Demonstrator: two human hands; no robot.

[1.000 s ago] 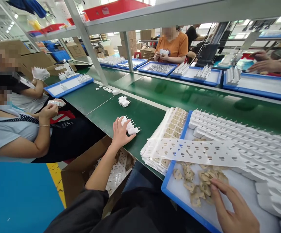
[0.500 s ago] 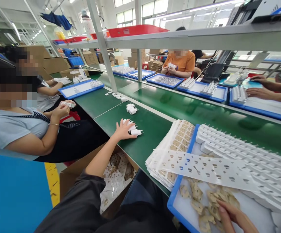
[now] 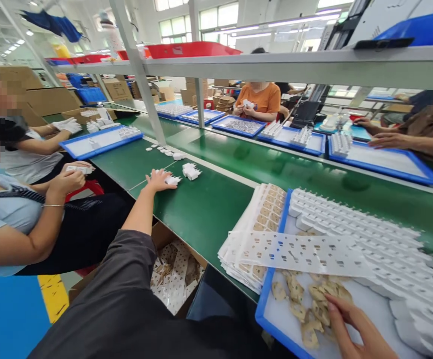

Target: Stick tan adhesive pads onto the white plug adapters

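Observation:
My left hand [image 3: 158,180] reaches across the green table, fingers curved over a small group of white plug chargers [image 3: 173,179] with metal pins. Just to the right of it sits another cluster of white plug chargers [image 3: 191,171]. My right hand [image 3: 358,326] is low over the blue-rimmed tray [image 3: 267,299], its thumb and forefinger pinched together at a pile of tan paper pieces [image 3: 316,311]. Whatever lies between those fingertips is hidden. Rows of white chargers [image 3: 354,234] fill the tray's far side. Across its corner lies a perforated translucent strip [image 3: 299,253].
A stack of sticker sheets [image 3: 252,229] rests against the tray's left side. Below the table edge stands a carton of scrap strips [image 3: 175,274]. A co-worker [image 3: 18,219] sits at left. A shelf [image 3: 261,65] with posts spans the table, and other trays [image 3: 239,125] line the far side.
My left hand has slid the chargers away from me and to the left, level with the other cluster. My right hand stays at the tan pieces. The view has turned slightly right.

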